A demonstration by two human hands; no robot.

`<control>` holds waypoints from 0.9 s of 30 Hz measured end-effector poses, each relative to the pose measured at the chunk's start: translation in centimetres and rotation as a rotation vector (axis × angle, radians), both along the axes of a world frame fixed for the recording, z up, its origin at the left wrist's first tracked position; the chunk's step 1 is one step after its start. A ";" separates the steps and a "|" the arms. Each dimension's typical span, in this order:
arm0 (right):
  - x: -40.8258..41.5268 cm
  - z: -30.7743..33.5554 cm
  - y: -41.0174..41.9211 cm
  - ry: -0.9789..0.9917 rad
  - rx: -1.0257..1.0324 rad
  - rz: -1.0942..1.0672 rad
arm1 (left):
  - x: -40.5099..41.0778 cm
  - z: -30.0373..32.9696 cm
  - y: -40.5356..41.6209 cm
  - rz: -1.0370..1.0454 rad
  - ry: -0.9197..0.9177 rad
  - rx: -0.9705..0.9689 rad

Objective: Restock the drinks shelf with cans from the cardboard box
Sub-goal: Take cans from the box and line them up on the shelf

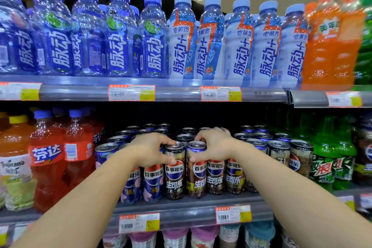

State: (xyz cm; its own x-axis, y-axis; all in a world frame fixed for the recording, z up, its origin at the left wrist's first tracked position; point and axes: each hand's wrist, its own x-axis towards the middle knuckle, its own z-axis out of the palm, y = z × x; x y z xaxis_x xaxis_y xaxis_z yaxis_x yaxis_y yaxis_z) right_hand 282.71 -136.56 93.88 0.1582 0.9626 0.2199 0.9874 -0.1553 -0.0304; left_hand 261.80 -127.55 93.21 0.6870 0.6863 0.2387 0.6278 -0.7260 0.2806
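Rows of tall Pepsi cans fill the middle shelf (pixel 193 201). My left hand (pixel 151 149) grips the top of a dark brown can (pixel 174 177) at the shelf's front edge, thumb on its front. Right beside it, my right hand (pixel 215 145) grips a second brown can (pixel 196 175) the same way. Both cans stand upright on the shelf, touching each other. Blue peach-flavour cans (pixel 153 181) stand to the left, more brown cans (pixel 234 175) to the right. The cardboard box is out of view.
Red and orange juice bottles (pixel 48 159) stand left of the cans, green soda bottles (pixel 324 165) to the right. Blue and white sports-drink bottles (pixel 181 42) line the shelf above, just over my hands. Price tags (pixel 138 222) hang on the shelf rails.
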 end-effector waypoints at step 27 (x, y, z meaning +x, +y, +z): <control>7.0 -0.1 -6.3 0.244 0.160 0.078 | 1.4 0.4 -1.0 -0.063 -0.062 0.145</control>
State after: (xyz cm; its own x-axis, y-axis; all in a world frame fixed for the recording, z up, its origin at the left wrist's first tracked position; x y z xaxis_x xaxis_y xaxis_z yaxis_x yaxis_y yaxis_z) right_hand 289.69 -142.83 93.78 0.1521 0.9300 0.3347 0.9567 -0.0535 -0.2861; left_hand 263.16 -128.60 93.60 0.7085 0.5978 0.3750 0.5646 -0.7990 0.2068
